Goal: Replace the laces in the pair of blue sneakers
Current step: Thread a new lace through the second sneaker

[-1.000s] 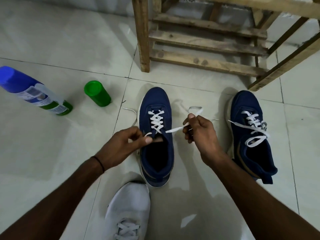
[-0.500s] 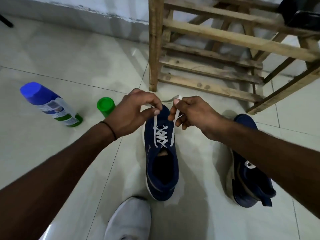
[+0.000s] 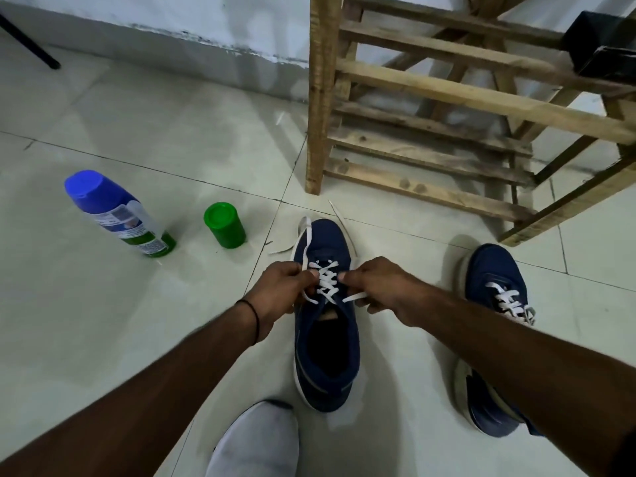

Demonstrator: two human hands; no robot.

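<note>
We see a floor [image 3: 103, 339] of pale glossy tiles with dark grout lines, meeting a wall at the far side. A blue sneaker [image 3: 327, 366] sits in the middle, toe pointing away, and loose ends of its white lace [image 3: 280, 250] trail onto the tiles by the toe. A second sneaker [image 3: 492, 270] sits well to its right. To the left are a green jar [image 3: 225, 227], upright, and farther left a blue-capped bottle [image 3: 117, 211]; we cannot tell whether it stands or leans. A wooden rack [image 3: 316, 98] stands beyond the sneakers. A white shoe [image 3: 258, 442] rests at the near edge.
</note>
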